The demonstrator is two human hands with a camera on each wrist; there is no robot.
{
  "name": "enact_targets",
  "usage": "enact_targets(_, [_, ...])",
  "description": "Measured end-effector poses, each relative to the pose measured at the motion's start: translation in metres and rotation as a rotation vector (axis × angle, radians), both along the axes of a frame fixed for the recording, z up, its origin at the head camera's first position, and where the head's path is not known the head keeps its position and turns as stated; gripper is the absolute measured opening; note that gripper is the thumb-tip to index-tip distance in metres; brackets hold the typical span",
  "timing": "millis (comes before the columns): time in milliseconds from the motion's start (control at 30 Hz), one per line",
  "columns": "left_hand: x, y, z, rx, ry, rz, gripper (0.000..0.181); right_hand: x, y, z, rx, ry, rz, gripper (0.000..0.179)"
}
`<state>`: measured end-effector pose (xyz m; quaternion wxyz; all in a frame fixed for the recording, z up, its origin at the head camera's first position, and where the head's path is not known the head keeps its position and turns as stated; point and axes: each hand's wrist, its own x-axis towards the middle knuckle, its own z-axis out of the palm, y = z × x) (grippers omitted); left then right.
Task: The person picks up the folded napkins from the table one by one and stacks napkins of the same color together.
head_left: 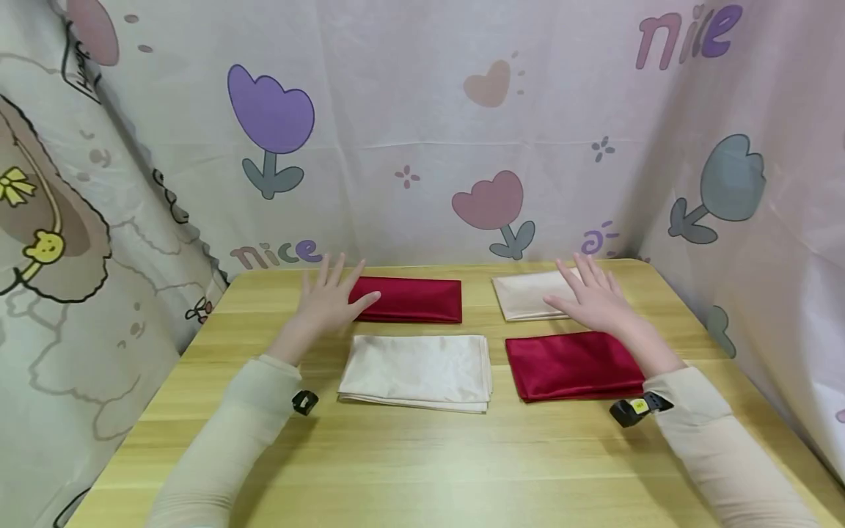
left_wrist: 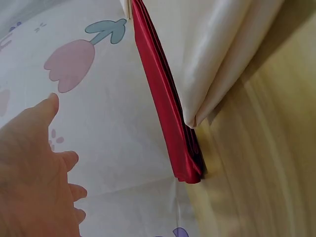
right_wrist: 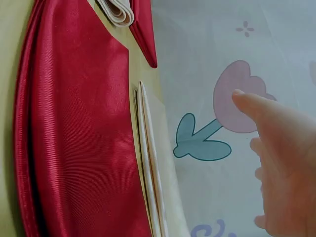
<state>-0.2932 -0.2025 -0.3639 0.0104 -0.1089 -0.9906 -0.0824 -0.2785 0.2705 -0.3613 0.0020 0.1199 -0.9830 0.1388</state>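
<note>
Two red and two cream satin cloths lie folded flat on the table. My left hand (head_left: pixel 328 299), fingers spread, is held above the table and overlaps the left end of the far red cloth (head_left: pixel 412 300) in the head view. Nearer to me lies a cream cloth (head_left: pixel 417 372). My right hand (head_left: pixel 594 297) is also spread wide and overlaps the far cream cloth (head_left: pixel 528 296). Below its wrist is the near red cloth (head_left: pixel 571 367). Neither hand holds anything. Both wrist views show the hands (left_wrist: pixel 34 168) (right_wrist: pixel 289 158) raised clear of the cloths.
The wooden table (head_left: pixel 422 469) runs back to a printed curtain (head_left: pixel 396 88) with tulips and lettering. More curtain hangs along the left (head_left: pixel 86 352) and right sides. Each wrist wears a small black device, one on the left (head_left: pixel 305 402) and one on the right (head_left: pixel 630 411).
</note>
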Motion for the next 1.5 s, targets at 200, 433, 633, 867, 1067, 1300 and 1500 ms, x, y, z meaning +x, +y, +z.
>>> enact_targets(200, [0.015, -0.004, 0.001, 0.043, -0.002, -0.01, 0.085, 0.009, 0.0, 0.004, -0.059, -0.018, 0.029, 0.084])
enact_targets(433, [0.031, -0.008, 0.003, 0.099, -0.019, 0.007, 0.08, 0.025, -0.002, 0.011, -0.243, -0.121, 0.095, 0.078])
enact_targets(633, [0.047, -0.014, 0.007, 0.205, -0.064, -0.006, 0.076, 0.044, -0.009, 0.019, -0.465, -0.27, 0.141, 0.073])
enact_targets(867, [0.053, -0.02, 0.006, 0.526, -0.22, -0.126, 0.068, 0.061, -0.013, 0.023, -0.634, -0.429, 0.155, 0.063])
enact_targets(1067, [0.062, -0.032, 0.001, 0.846, -0.431, -0.148, 0.06, 0.069, -0.018, 0.019, -0.968, -0.557, 0.246, 0.064])
enact_targets(1300, [0.071, -0.042, 0.001, 1.156, -0.58, -0.173, 0.069, 0.071, -0.02, 0.013, -1.355, -0.77, 0.344, 0.061])
enact_targets(1500, [0.073, -0.047, -0.008, 1.448, -0.741, -0.171, 0.072, 0.07, -0.027, -0.006, -1.629, -0.966, 0.414, 0.061])
